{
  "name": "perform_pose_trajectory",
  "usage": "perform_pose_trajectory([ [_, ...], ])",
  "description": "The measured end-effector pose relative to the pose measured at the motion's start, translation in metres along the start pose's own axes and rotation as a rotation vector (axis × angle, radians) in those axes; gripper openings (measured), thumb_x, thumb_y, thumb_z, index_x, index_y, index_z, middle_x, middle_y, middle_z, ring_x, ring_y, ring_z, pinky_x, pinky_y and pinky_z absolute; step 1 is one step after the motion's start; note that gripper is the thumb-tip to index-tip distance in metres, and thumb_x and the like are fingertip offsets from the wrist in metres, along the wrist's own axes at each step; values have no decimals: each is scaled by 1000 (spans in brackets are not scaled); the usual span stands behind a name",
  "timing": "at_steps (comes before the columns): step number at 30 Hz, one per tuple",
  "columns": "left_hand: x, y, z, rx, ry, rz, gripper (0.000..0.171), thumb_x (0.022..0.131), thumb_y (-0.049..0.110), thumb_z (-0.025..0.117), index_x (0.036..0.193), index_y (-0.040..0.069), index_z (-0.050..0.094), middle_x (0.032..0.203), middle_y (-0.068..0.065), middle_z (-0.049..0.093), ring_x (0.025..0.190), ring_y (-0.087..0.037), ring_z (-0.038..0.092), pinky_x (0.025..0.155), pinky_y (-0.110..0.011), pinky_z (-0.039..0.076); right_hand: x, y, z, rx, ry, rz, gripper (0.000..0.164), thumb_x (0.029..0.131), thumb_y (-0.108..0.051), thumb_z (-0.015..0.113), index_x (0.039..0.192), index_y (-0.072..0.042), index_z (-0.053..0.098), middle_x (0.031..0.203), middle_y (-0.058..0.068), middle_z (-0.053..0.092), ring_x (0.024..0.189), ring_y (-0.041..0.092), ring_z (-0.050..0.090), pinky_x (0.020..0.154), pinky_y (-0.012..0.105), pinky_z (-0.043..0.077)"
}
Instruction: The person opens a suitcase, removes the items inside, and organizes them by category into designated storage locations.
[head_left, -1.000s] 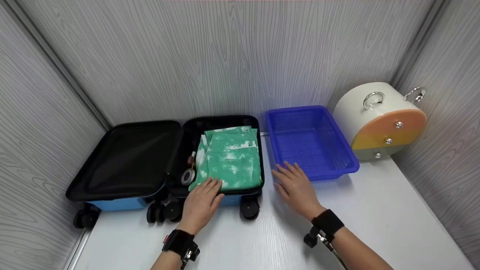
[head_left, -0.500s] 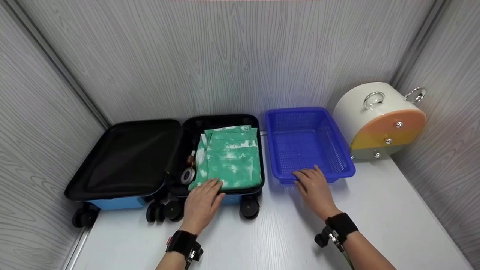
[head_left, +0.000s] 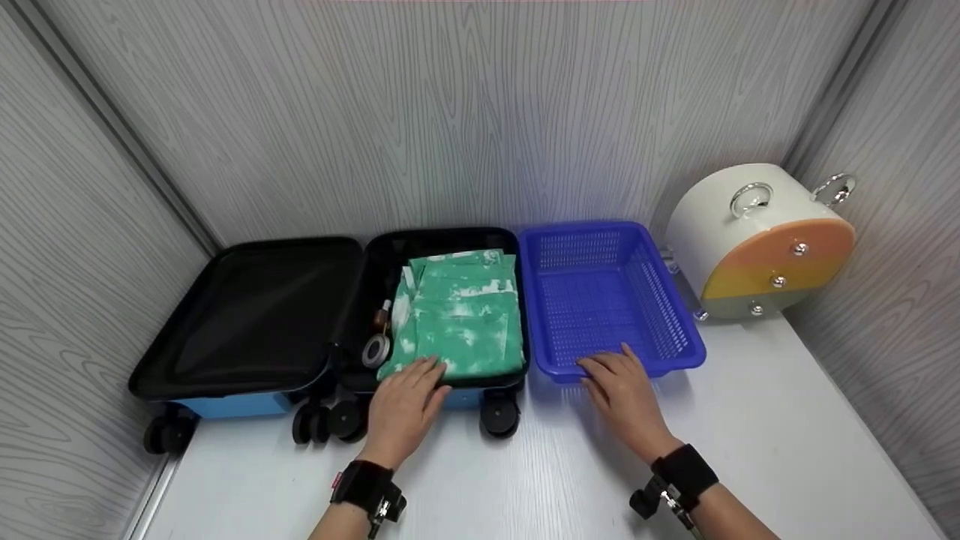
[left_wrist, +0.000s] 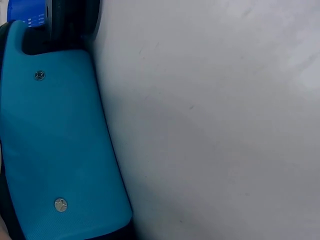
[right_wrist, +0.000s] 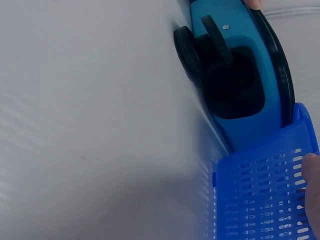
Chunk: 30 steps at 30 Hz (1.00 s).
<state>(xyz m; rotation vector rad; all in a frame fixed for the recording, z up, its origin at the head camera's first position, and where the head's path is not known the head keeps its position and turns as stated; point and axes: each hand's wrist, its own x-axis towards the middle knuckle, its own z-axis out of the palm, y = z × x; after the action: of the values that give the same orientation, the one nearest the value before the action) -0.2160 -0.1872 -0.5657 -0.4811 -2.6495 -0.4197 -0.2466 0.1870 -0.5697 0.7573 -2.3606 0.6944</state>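
Note:
A blue suitcase with a black interior lies spread open, its two halves side by side. Folded green-and-white cloth fills most of the right half. My left hand rests over that half's front edge, fingers lying on the cloth's near border. Against the suitcase's right side stands a blue plastic basket with perforated walls. My right hand grips its front rim, fingers over the top; in the right wrist view the thumb lies against the outer wall. The left wrist view mostly shows the suitcase's blue shell.
A small brown bottle with a white cap and a roll of tape lie beside the cloth. Behind the basket, to the right, stands a rounded white box with coloured drawers and ring handles. Panel walls enclose the table.
My right hand has moved right onto the basket's front rim. The basket has shifted left and nearer, up against the suitcase, exposing the white box's clear feet. The left hand stays put.

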Motion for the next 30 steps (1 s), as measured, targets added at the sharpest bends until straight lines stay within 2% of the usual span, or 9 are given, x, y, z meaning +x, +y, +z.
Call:
perform_pose_trajectory([
  [9,2,3,-6,-49,-35,-14,47,106,45,54,141,15,64,146,-6,58,137,-28,51,109,-52,41,-4,-7,-1,-11,-12,-5,29,91,-7,77,120,-4,73,115,13,70,111,36,63,115,61,29],
  [13,4,5,-12,-107,-91,-63,48,107,47,51,142,16,64,148,-5,56,139,-27,49,112,-52,39,-2,-10,-2,-7,-19,6,28,92,-8,75,119,-4,73,115,13,70,111,36,63,116,60,28],
  [17,10,5,-24,-249,-137,-172,46,108,43,50,141,15,64,148,-6,56,138,-28,50,112,-52,39,2,-16,-5,13,-57,38,27,94,-11,73,120,-4,73,115,12,71,112,34,63,116,59,28],
  [20,17,4,-34,-369,-137,-282,44,109,37,51,143,12,62,147,-8,57,132,-29,55,108,-50,44,7,-23,-7,47,-91,78,29,97,-13,71,124,-3,72,119,12,71,116,32,63,118,57,27],
  [22,22,2,-40,-414,-135,-356,45,108,35,52,145,10,59,148,-10,56,131,-30,56,107,-50,45,13,-29,-7,77,-106,103,32,99,-14,69,128,-2,70,123,13,70,120,32,62,119,55,27],
  [25,30,-3,-47,-419,-164,-456,50,107,34,54,150,7,53,151,-15,51,132,-34,54,108,-51,43,26,-38,-5,118,-120,124,36,100,-14,67,133,-1,67,129,14,67,124,33,60,118,52,31],
  [28,37,-9,-50,-376,-229,-523,58,106,35,54,154,3,44,154,-20,47,136,-38,49,110,-53,40,43,-47,-1,148,-139,126,36,101,-13,66,135,-2,65,131,14,66,124,32,60,113,48,38],
  [30,43,-12,-52,-340,-278,-555,54,105,35,54,148,3,51,142,-21,57,124,-38,58,102,-52,46,55,-53,2,150,-156,105,35,100,-11,66,134,-2,66,129,14,67,122,32,61,110,47,42],
])
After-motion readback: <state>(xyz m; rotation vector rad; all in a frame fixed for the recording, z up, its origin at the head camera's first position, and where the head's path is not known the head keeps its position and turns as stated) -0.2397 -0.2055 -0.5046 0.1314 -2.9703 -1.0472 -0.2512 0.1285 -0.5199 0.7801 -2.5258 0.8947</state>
